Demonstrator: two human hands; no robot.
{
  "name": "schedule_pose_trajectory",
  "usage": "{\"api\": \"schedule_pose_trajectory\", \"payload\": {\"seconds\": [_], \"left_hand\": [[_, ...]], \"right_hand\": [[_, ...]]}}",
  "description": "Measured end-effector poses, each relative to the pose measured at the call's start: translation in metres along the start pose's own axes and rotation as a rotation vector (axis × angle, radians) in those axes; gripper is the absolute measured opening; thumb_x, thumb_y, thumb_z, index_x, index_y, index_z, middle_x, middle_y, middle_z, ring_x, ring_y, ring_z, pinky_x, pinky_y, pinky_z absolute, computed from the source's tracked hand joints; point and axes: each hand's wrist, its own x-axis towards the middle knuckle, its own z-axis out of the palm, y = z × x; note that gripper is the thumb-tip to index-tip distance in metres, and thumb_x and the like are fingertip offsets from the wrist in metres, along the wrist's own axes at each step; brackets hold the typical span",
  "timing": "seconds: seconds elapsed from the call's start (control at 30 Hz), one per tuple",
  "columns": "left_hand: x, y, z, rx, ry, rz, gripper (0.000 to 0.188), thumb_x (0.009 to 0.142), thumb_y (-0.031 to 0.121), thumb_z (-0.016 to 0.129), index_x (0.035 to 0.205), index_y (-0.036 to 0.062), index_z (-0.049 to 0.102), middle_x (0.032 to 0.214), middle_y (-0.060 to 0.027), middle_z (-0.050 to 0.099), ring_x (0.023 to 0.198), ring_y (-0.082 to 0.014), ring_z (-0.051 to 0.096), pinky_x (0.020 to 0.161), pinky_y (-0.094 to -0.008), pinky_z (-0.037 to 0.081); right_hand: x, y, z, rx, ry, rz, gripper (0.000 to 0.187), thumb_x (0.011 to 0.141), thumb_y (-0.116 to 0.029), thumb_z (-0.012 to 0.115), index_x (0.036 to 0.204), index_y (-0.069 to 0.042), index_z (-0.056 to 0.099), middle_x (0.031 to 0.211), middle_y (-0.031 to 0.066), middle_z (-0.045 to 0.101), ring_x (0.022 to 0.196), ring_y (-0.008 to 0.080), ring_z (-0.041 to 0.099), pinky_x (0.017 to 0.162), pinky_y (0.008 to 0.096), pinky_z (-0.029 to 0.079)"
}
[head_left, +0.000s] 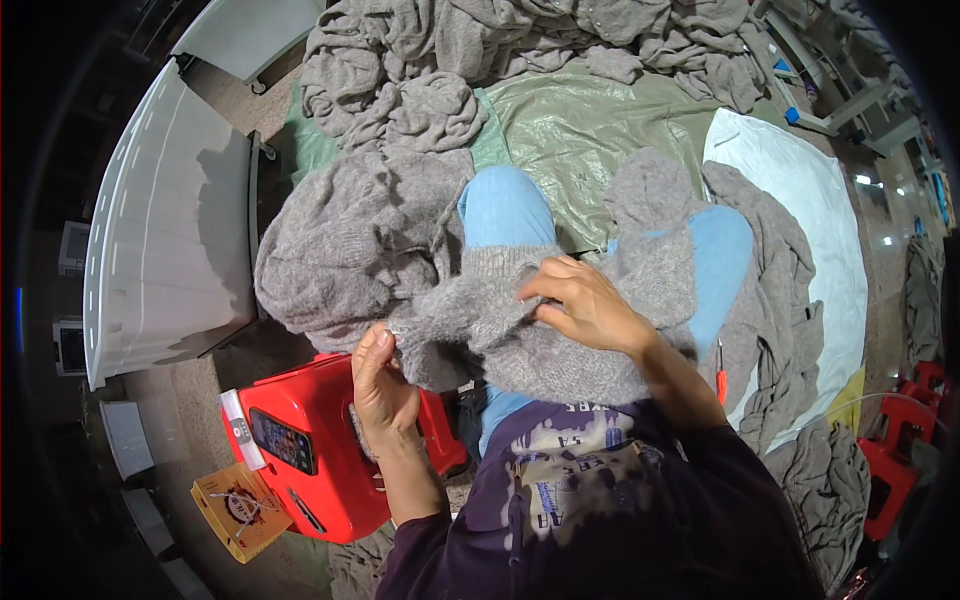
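Across my lap lies a grey knitted garment (570, 368), with a ribbed edge over one knee. My left hand (385, 390) pinches a narrow part of it between thumb and fingers, drawn out to the left. Farther right, my right hand (590, 305) is closed on the same garment, its thumb and fingertips pressed into the knit near the ribbed edge. Whether something small sits between those fingertips is too fine to tell. Beside my left knee is a bulky heap of grey knitwear (335, 235), touching the garment.
A red plastic stool (345, 500) at the left bears a phone (282, 440). A yellow box (228, 508) stands next to it. More grey knitwear (400, 50) is piled on a green sheet (590, 115). A white sheet (835, 260) lies right; a white-topped table (165, 230) stands left.
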Motion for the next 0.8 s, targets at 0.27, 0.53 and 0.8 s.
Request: {"api": "schedule_pose_trajectory", "payload": {"seconds": [0.27,0.53,0.8], "left_hand": [[0.001,-0.004,0.023,0.1,0.147,0.011,0.005,0.085,0.009,0.063,0.083,0.0044,0.061,0.071,0.0035,0.056,0.062,-0.0036,0.043,0.058,-0.0183,0.034],[0.01,-0.038,0.053,0.205,-0.014,-0.14,0.004,0.086,0.004,0.064,0.083,0.0019,0.064,0.074,0.0036,0.06,0.063,-0.0019,0.05,0.058,-0.0168,0.038],[0.009,-0.051,0.066,0.272,-0.092,-0.127,0.007,0.088,0.006,0.064,0.083,0.0011,0.064,0.068,0.0059,0.055,0.056,0.0006,0.04,0.05,-0.0168,0.027]], "right_hand": [[-0.013,-0.001,-0.004,0.265,0.158,0.119,0.019,0.077,0.0,0.06,0.096,0.0,0.065,0.094,0.014,0.066,0.085,0.0258,0.066,0.074,0.0337,0.051],[-0.018,-0.06,-0.013,-0.105,0.468,-0.095,0.031,0.065,0.007,0.061,0.094,-0.001,0.068,0.09,0.0138,0.068,0.076,0.0251,0.067,0.063,0.0315,0.052],[-0.009,-0.051,0.012,-0.094,0.614,-0.26,0.037,0.06,0.008,0.065,0.096,-0.002,0.066,0.086,0.01,0.066,0.07,0.0232,0.066,0.056,0.0308,0.052]]}}
